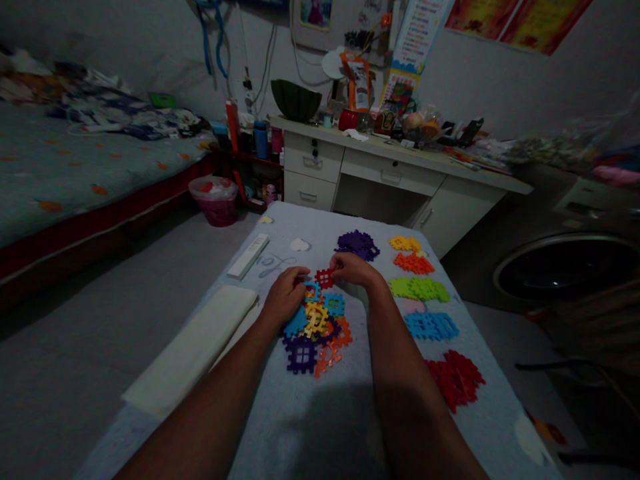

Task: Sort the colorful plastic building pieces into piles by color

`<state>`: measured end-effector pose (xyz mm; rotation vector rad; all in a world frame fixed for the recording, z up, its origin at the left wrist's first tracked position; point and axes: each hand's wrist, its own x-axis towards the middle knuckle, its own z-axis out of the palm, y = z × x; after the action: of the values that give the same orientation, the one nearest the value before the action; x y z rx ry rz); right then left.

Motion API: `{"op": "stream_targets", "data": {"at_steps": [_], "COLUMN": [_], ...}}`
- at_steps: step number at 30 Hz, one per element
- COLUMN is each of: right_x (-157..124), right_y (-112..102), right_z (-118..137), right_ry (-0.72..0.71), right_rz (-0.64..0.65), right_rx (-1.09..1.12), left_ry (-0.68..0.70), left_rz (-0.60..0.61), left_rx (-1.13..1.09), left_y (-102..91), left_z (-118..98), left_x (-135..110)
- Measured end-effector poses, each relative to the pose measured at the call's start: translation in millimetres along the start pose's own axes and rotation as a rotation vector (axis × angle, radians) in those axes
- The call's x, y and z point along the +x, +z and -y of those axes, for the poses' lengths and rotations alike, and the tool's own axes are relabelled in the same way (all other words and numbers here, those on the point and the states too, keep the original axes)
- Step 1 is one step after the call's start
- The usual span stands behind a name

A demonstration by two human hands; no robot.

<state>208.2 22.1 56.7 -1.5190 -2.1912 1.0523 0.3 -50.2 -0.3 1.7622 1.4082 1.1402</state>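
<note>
Your right hand (353,269) pinches the right edge of a small red piece (325,278) between thumb and fingertips; the grip is at the rim, presumably to leave its windowed face unobstructed. Your left hand (286,293) lies with fingers bent at the upper left of the mixed pile (316,320); whether it grips a piece or merely steadies the pile cannot be told. The red piece is at the pile's far end, between your hands.

The mixed pile shows light blue, yellow, purple and orange toothed pieces, overlapping. Single-colour groups lie around it: a purple pile (357,245) beyond your right hand, and, down the right side, a yellow pile (404,243), orange pile (413,263), green pile (420,289), blue pile (431,326) and red pile (457,380). The spacing appears meant to keep colours distinct and within your reach.

The tabletop (280,433) has a pale printed cover. A long white box (249,257) and a flat pale item (193,347) lie at its left side.

Beyond it you have a bed (100,153), a pink bin (215,203), a white drawer cabinet (313,167) and a washing machine (565,267). Lighting is dim.
</note>
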Motion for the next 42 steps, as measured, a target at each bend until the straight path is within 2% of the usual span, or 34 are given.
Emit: {"op": "stream_targets", "data": {"at_steps": [3,9,13,17,20,24,28,32,37,42], "right_x": [-6.4,-15.2,-24.0,-44.2,-66.7,-104.3,-152.3,-204.1,-253.3,-282.9], "right_y": [-10.0,-27.9,-38.3,-46.5,-50.1,-53.5,-57.7,-59.6,-57.3,-51.7], "right_z": [-1.0,-4.9,0.7,7.5,6.0,-9.4,-33.1,-55.7,-76.0,-80.4], "right_ry": [-0.004,-0.042,-0.104,-0.083,-0.084,-0.082,-0.031,0.090,0.127,0.217], "right_rz": [-0.052,-0.243,-0.302,-0.362,-0.369,-0.379,-0.373,-0.421,-0.470,-0.454], "right_rx": [0.143,0.322,0.312,0.210,0.125,0.101,0.206,0.320,0.324,0.249], "left_ry": [0.002,0.031,0.035,0.025,0.043,0.072,0.122,0.199,0.300,0.351], "left_rz": [0.015,0.047,0.060,0.071,0.090,0.133,0.192,0.225,0.159,0.118], "left_rx": [0.042,0.122,0.138,0.130,0.141,0.193,0.232,0.230,0.248,0.344], "left_y": [-0.1,-1.4,-1.9,-1.6,-1.7,-2.7,-1.8,3.1,5.7,0.9], "left_z": [0.1,-1.7,-3.7,-5.3,-6.5,-10.2,-17.4,-23.0,-20.2,-20.9], "left_x": [0.4,1.6,1.7,0.4,-1.0,-2.4,-4.3,-6.3,-5.9,-6.8]}}
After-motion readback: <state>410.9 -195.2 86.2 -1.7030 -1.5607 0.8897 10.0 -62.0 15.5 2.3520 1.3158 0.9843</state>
